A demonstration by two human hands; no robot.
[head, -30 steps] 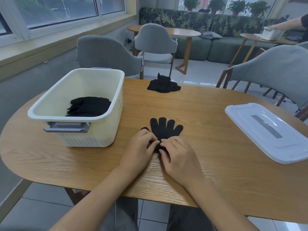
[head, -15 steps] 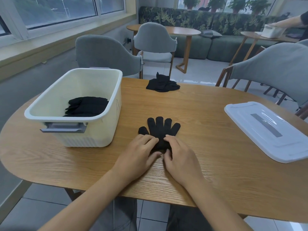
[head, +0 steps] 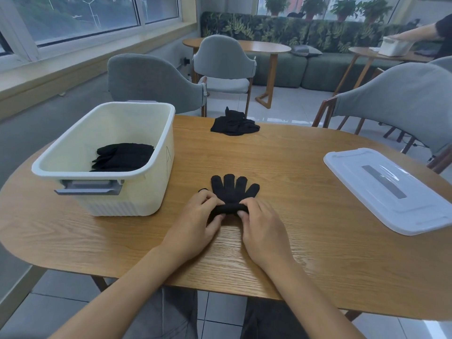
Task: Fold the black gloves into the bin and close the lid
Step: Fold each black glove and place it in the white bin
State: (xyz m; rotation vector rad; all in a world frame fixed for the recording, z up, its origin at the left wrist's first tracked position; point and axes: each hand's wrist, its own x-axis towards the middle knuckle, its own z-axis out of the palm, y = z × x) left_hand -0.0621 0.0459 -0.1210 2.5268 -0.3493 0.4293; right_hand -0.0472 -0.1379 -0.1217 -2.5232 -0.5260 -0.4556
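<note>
My left hand (head: pixel 195 216) and right hand (head: pixel 260 220) pinch the rolled cuff of a black glove (head: pixel 232 192) on the tabletop (head: pixel 293 192), its fingertips pointing away from me, the bin (head: pixel 156 152) nearer my left, the lid (head: pixel 391 189) off right.

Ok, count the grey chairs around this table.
3: one behind the bin, one further back by the round table, one at the right. Others may be out of view.

Bare forearms, no sleeves; grey trousers (head: pixel 168 314)
</note>
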